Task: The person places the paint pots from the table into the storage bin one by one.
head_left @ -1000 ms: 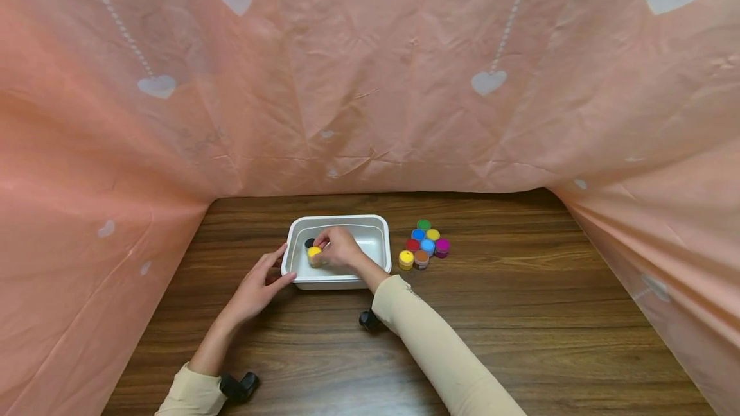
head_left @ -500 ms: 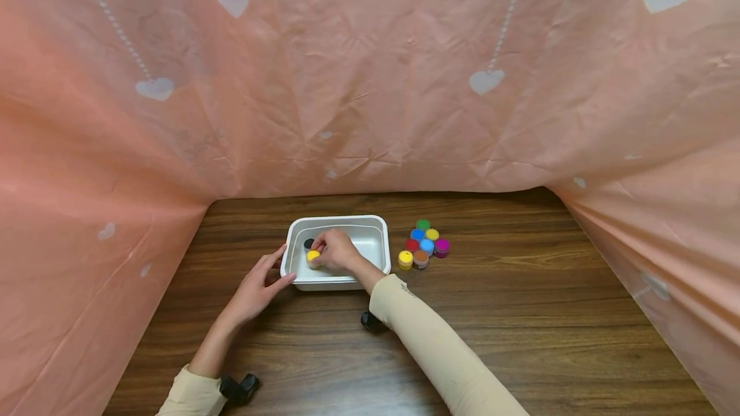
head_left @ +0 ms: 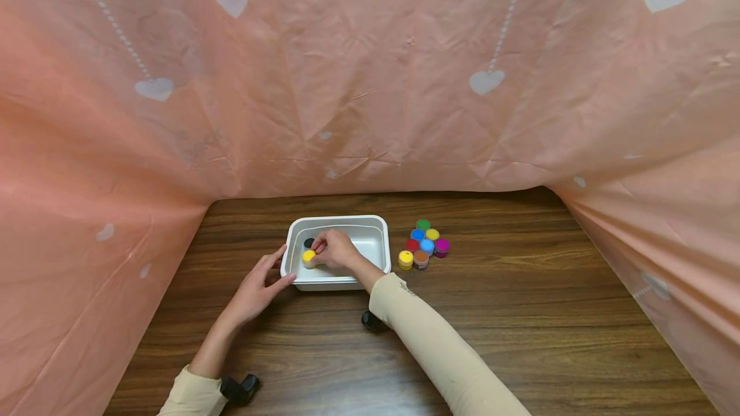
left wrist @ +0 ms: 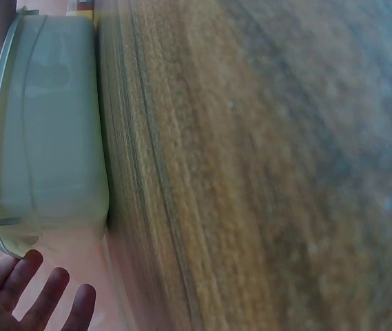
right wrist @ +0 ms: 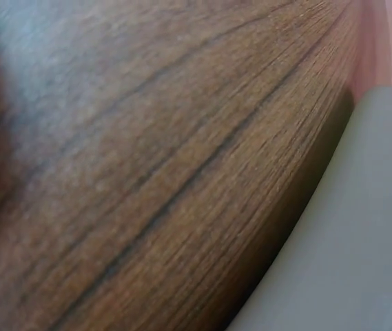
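Note:
In the head view a white tray (head_left: 378,242) sits on the wooden table. My right hand (head_left: 340,251) reaches inside it and pinches a yellow-lidded jar (head_left: 309,257) low in the left part. Just behind that jar is a black-lidded jar (head_left: 309,243), partly hidden by the fingers. My left hand (head_left: 254,289) touches the tray's left end, thumb at the front corner and fingers along the side. The left wrist view shows the left hand (left wrist: 27,296) with spread fingers at the rim of the tray (left wrist: 61,131).
Right of the tray stands a cluster of several small jars with coloured lids, among them green (head_left: 423,225), purple (head_left: 442,246) and brown (head_left: 421,259). Pink cloth (head_left: 370,114) with white hearts hangs behind and at both sides of the table (head_left: 520,313).
The yellow-lidded jar in my right hand has shifted a little to the left inside the tray, near the black-lidded one. My left hand has stayed at the tray's end.

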`<state>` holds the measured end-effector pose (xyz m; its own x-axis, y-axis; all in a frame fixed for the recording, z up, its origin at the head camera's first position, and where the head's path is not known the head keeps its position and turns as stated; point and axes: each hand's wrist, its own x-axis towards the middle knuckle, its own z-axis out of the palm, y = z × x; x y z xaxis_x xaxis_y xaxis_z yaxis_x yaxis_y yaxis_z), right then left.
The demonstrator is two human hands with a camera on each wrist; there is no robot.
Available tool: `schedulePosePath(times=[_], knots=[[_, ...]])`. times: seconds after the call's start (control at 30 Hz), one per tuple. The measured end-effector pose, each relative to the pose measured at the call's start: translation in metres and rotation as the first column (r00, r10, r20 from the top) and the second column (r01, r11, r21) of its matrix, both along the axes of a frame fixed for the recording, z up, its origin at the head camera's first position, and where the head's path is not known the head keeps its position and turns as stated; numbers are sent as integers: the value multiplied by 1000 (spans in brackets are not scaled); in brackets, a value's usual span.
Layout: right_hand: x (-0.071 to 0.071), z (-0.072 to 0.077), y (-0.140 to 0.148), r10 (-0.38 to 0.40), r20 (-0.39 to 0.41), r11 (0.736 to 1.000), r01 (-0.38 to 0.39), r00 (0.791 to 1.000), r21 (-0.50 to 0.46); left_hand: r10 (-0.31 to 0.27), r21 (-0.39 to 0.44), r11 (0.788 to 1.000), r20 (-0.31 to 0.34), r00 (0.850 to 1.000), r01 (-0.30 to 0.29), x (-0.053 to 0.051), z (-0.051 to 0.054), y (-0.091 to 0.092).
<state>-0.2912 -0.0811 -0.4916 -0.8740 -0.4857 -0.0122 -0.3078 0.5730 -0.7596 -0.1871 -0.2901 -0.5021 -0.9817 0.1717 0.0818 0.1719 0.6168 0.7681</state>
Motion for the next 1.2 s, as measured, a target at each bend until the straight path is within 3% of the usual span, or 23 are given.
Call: schedulePosePath(times=[0.3, 0.87, 1.07, 1.2], knots=[[0, -1, 2, 5, 52, 998, -2, 999, -57, 3, -3, 1000, 1, 1000, -3, 0, -1, 1], [-1, 4, 5, 14, 67, 999, -11, 998, -46, 0, -2, 1000, -1, 1000, 0, 0, 0, 1], [-4, 16, 16, 46, 1, 998, -46, 999, -53, 7, -14, 1000, -24, 1000, -8, 0, 2, 2], [-1, 28, 31, 75, 5, 994, -75, 997, -86, 25, -30, 999, -24, 999, -26, 2, 1, 2]])
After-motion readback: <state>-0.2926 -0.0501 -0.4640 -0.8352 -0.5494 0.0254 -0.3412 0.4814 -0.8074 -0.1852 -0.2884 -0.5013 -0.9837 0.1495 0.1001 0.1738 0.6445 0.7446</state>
